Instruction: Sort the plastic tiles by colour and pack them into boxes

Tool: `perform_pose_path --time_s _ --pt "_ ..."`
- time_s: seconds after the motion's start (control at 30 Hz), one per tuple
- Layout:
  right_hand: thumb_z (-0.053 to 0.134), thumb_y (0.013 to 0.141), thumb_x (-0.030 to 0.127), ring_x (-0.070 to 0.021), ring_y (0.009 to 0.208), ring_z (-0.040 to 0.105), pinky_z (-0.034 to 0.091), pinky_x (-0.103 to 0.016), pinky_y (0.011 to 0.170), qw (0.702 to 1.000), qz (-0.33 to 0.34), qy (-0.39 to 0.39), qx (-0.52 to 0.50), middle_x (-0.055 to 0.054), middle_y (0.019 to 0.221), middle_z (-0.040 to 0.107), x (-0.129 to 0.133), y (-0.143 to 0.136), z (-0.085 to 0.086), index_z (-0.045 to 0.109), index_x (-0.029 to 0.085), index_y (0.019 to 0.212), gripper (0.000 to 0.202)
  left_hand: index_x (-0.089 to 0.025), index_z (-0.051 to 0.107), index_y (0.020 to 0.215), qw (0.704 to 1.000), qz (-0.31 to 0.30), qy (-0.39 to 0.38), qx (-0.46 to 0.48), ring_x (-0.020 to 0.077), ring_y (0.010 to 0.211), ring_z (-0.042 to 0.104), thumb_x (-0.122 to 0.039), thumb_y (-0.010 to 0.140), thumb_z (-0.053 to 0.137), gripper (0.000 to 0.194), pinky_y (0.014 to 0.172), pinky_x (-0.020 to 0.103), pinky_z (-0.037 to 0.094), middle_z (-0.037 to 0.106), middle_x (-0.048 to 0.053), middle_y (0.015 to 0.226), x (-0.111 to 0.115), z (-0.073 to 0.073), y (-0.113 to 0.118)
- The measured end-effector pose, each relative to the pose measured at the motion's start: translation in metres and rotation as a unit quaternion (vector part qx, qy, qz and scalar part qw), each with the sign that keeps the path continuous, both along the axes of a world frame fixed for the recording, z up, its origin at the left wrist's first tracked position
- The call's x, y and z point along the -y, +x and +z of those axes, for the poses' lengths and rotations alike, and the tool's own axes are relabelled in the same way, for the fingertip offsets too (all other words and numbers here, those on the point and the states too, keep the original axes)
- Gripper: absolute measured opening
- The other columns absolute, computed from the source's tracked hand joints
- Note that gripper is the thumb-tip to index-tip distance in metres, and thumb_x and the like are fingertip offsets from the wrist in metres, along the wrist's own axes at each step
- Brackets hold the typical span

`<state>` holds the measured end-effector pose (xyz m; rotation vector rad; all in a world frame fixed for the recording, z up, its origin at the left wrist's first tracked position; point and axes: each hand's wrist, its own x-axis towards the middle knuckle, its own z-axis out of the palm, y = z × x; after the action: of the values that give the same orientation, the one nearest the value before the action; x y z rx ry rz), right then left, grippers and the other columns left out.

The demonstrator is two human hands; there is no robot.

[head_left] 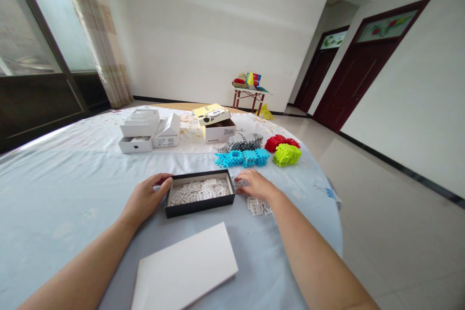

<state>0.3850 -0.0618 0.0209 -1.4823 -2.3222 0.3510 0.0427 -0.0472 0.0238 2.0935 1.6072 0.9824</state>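
Note:
A shallow black-walled box [200, 207] with a pale inside sits on the table, holding many small white plastic frame-like pieces [203, 191]. My left hand [150, 196] grips its left end, thumb and fingers at the corner. Just off the box's right end, my right hand [256, 185] curls its fingers around some white pieces; the fingertips partly hide them. More loose white pieces [258, 206] lie on the cloth under and beside that hand. Nearer to me a flat white box lid [187, 266] rests on the tablecloth.
Beyond the box are stacked interlocking blocks: blue [250, 157], grey [243, 142], red [278, 142] and green [286, 154]. White boxes [136, 144] stand at back left, a yellow-lidded box [220, 133] at back centre. The round table's edge [337, 223] curves along the right.

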Motion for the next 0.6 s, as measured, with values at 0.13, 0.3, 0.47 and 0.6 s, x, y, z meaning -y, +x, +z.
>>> perform_pose_path --time_s 0.13,0.3,0.47,0.6 --pt "0.058 0.076 0.025 -0.02 0.099 0.057 0.04 -0.031 0.089 1.0 -0.011 0.029 -0.001 -0.007 0.1 0.067 -0.003 0.001 -0.001 0.067 0.018 0.097 0.024 -0.019 0.065 0.094 1.0 -0.007 0.003 -0.005 0.0191 0.085 0.062 -0.051 0.078 0.043 0.042 0.077 0.024 0.045 0.07 0.002 0.09 -0.002 -0.003 -0.002" --pt "0.05 0.08 0.022 -0.0194 0.094 0.06 0.042 -0.026 0.082 0.994 -0.093 0.039 0.03 -0.009 0.1 0.067 0.0 -0.006 0.006 0.067 0.017 0.1 0.027 -0.019 0.065 0.095 1.0 -0.003 0.003 -0.007 0.0191 0.085 0.062 -0.051 0.077 0.043 0.042 0.078 0.024 0.045 0.07 0.003 0.091 -0.002 -0.004 -0.003" --pt "0.045 0.081 0.02 -0.0193 0.09 0.062 0.042 -0.025 0.078 0.982 -0.172 0.052 0.053 -0.01 0.098 0.068 0.002 -0.006 0.015 0.065 0.017 0.104 0.03 -0.019 0.065 0.094 1.0 -0.004 -0.002 0.001 0.0192 0.084 0.062 -0.051 0.077 0.043 0.042 0.078 0.025 0.045 0.07 0.003 0.089 0.0 0.0 0.0" --pt "0.046 0.082 0.024 -0.0186 0.087 0.062 0.043 -0.025 0.076 0.981 -0.185 0.053 -0.01 -0.008 0.095 0.069 0.001 0.004 0.011 0.064 0.018 0.102 0.028 -0.019 0.065 0.094 1.0 -0.004 -0.003 0.004 0.0197 0.084 0.062 -0.051 0.076 0.044 0.042 0.078 0.025 0.045 0.07 0.003 0.089 0.001 0.002 0.0"
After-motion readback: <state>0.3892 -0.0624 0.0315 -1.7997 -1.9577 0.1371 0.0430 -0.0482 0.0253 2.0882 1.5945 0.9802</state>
